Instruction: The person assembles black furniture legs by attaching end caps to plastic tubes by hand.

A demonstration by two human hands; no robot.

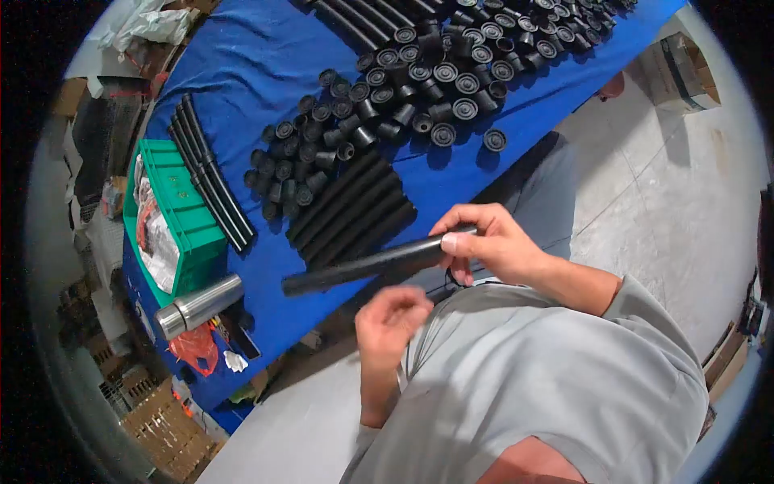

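My right hand is closed around one end of a black tube, with the thumb on top. The tube slants down to the left across the table's front edge, its far end over the blue cloth. Just below the tube, apart from it, is my left hand, its curled fingers smeared by motion. Beyond the held tube lies a row of matte black tubes, side by side. Many round black caps are spread behind them, some ringed face up and others on their sides.
Blue cloth covers the table. At its left end stand a green crate with plastic bags, a steel flask and a red plastic bag. Thin black rods lie beside the crate. A cardboard box sits on the floor.
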